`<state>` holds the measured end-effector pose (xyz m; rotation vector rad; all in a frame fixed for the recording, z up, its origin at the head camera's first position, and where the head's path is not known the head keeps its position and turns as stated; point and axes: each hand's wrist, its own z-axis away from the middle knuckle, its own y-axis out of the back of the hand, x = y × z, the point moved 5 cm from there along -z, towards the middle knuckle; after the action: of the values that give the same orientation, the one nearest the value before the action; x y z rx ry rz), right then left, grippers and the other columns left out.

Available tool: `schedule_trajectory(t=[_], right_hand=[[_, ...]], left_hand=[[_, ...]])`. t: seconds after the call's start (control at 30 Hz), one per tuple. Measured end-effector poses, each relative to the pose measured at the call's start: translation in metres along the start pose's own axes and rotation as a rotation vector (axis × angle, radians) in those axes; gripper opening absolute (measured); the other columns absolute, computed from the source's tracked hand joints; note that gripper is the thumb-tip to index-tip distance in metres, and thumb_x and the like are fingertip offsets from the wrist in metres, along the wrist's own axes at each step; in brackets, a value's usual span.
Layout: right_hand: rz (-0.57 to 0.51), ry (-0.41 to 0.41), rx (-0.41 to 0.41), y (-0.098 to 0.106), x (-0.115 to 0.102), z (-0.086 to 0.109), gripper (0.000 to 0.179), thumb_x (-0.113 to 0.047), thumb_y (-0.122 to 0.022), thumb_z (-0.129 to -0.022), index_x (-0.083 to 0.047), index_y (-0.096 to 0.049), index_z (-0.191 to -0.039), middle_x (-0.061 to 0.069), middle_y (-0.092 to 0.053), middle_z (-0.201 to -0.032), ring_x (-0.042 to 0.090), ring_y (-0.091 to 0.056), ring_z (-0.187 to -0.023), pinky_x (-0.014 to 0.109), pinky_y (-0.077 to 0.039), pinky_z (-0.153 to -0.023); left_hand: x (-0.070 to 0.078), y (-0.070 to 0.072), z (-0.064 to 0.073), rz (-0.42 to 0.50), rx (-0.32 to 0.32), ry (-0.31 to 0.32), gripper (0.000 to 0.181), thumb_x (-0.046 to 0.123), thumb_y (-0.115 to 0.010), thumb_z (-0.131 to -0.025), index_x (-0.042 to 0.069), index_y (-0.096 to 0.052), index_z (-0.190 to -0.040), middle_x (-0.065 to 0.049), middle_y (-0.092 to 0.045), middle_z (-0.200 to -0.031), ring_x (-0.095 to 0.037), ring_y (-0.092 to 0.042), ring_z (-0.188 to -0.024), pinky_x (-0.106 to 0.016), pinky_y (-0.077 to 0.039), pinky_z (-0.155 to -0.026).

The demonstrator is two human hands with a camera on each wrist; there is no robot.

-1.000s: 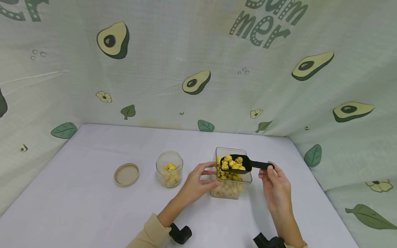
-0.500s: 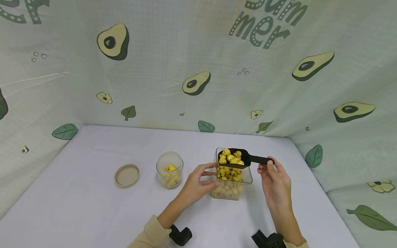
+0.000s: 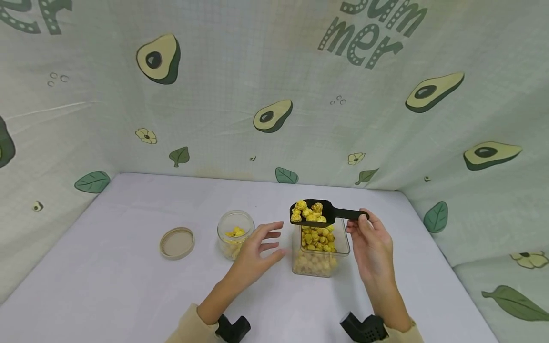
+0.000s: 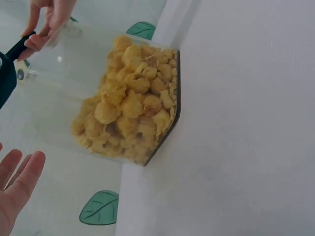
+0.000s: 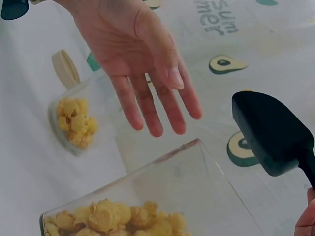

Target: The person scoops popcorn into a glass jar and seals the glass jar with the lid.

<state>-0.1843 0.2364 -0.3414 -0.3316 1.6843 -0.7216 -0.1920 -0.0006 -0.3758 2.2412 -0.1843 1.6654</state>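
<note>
One scoop (image 3: 329, 212), loaded with popcorn (image 3: 306, 212), pinched by right hand (image 3: 372, 245) near one box (image 3: 341, 238); left hand (image 3: 253, 257) empty, fingers extended. One jar (image 3: 235, 211), one lid (image 3: 177, 243) noted on counter (image 3: 107, 267).

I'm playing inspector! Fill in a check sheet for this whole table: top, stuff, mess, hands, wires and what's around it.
Surface: white table top, things standing on it.
Job's things: black scoop loaded with popcorn, raised above the rim of the square clear container, which holds more popcorn; round glass jar with some popcorn inside, no lid on it; tan lid lying on the table beyond the jar.
Clutter: nothing seen.
Left hand: fingers spread, holding nothing, apart from the square container.
Right hand: pinching the scoop's handle.
Cables: nothing seen.
Surroundings: pale cloth behind and beside the table, printed with avocados, leaves and lettering.
</note>
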Motion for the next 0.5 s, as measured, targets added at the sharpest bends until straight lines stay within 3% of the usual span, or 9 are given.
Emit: schedule_trajectory(t=[0.27,0.5], right_hand=[[0.034,-0.035,-0.024,-0.019,0.005,-0.001,0.018,-0.006,-0.049,-0.095,-0.001,-0.046,-0.112,0.004,-0.059,-0.084,0.013,-0.057,-0.075,0.018,-0.051,-0.068],[0.083,-0.065,-0.035,-0.032,0.016,-0.002,0.021,-0.009,-0.05,-0.095,-0.001,-0.044,-0.114,0.002,-0.059,-0.085,0.011,-0.058,-0.075,0.016,-0.051,-0.069]], left_hand=[[0.014,0.04,0.015,-0.129,0.13,-0.186,0.05,0.006,-0.07,-0.082,0.009,-0.051,-0.128,-0.009,-0.055,-0.125,-0.025,-0.056,-0.111,-0.033,-0.053,-0.09],[0.015,0.078,0.033,-0.22,0.251,-0.307,0.049,-0.005,-0.069,-0.078,0.006,-0.055,-0.124,-0.008,-0.058,-0.119,-0.007,-0.054,-0.109,-0.028,-0.053,-0.088]])
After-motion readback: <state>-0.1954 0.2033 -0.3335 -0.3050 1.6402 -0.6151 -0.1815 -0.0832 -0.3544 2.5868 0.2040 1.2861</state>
